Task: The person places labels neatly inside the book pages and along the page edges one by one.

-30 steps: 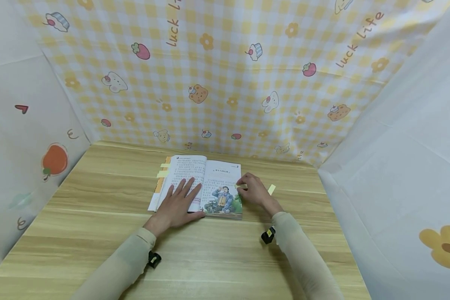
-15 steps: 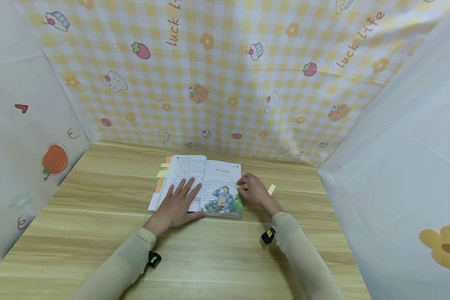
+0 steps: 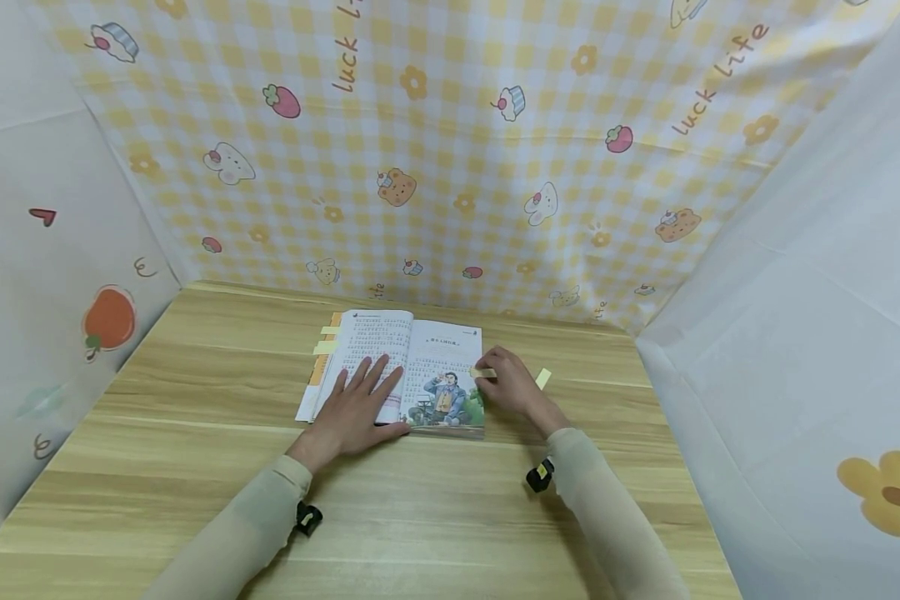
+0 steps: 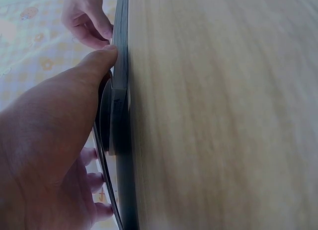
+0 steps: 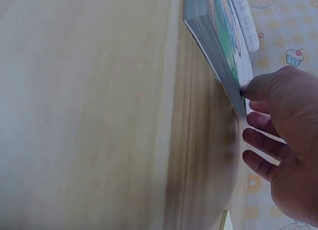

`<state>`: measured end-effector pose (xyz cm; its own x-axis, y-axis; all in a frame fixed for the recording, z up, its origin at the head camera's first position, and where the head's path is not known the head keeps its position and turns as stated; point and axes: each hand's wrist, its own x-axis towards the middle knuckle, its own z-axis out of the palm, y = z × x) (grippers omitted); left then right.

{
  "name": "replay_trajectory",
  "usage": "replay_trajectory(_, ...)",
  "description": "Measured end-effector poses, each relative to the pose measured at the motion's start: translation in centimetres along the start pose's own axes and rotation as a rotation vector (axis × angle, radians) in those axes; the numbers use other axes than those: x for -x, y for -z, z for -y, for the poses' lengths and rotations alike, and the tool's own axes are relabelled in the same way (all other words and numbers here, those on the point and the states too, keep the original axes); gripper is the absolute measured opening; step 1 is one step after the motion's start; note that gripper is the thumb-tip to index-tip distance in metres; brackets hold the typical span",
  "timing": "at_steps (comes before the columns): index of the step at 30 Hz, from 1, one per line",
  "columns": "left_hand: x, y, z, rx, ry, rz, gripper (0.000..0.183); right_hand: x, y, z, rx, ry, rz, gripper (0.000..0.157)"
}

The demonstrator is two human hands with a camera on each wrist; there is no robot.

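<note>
An open book lies on the table, its left page (image 3: 378,333) full of text and its right page (image 3: 442,342) bearing a drawing of a seated figure. My left hand (image 3: 356,408) rests on the left page with fingers spread, the thumb at the book's lower edge. At the outer edge of the right page, my right hand (image 3: 510,383) pinches a pale yellow sticky tab (image 3: 484,373) between thumb and index finger. In the right wrist view the thumb (image 5: 258,87) touches the page edge, while the other fingers hang loosely curled below it.
Two pale yellow tabs (image 3: 326,347) stick out from the book's left side. Another yellow strip (image 3: 543,379) is beside my right hand. The wooden table (image 3: 435,517) meets a checked cloth (image 3: 450,208) at the back and white cloths at both sides.
My right hand has shifted very slightly to the right, showing more of the tab. The left hand and the book have stayed still.
</note>
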<state>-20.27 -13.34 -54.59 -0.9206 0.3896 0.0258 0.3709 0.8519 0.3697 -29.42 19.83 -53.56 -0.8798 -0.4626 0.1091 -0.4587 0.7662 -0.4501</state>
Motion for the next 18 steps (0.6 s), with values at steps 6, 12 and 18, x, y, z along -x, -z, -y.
replay_trajectory(6,0.0,0.0,0.0,-0.002,-0.001,-0.003,0.101,0.6,0.1,-0.4,0.059,0.083,-0.032,0.024)
replay_trajectory(12,-0.1,-0.1,0.0,-0.006,-0.003,-0.003,0.101,1.6,0.2,-0.6,0.093,0.163,-0.073,0.032)
replay_trajectory(18,-0.1,0.0,0.0,0.0,0.001,-0.001,0.102,2.4,0.3,-0.4,0.154,0.214,-0.031,0.04)
